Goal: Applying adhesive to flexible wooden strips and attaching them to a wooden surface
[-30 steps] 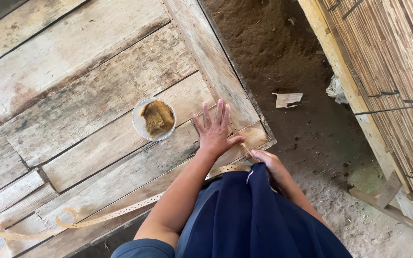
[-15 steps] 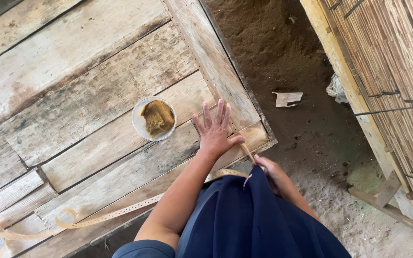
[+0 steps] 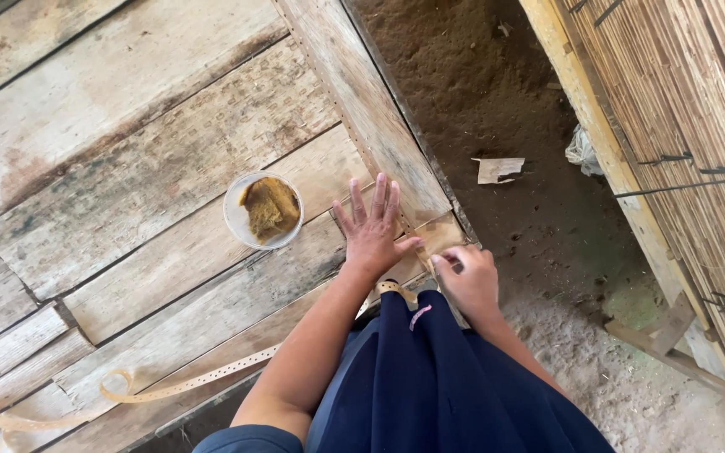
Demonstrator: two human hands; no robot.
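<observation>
My left hand (image 3: 372, 231) lies flat with fingers spread on the weathered plank platform (image 3: 127, 168), near its right corner. My right hand (image 3: 465, 277) is beside it at the platform's edge, fingers pinched on the end of a long tan perforated strip (image 3: 203, 382). That strip trails back along the platform's front edge to the lower left, where it curls. A small white bowl (image 3: 263, 210) holding a brown, pasty lump stands on the planks just left of my left hand. My dark blue garment (image 3: 430, 377) covers the lower middle.
Right of the platform is bare dirt ground (image 3: 497, 101) with a scrap of paper (image 3: 498, 169) and a crumpled white bit (image 3: 582, 151). A bamboo-slat wall (image 3: 690, 109) with a yellowish wooden beam runs along the right. Wood offcuts lie at lower right.
My right hand has come up from beside my garment to the platform's corner, next to my left hand, and now pinches the strip's end. The left hand has stayed flat.
</observation>
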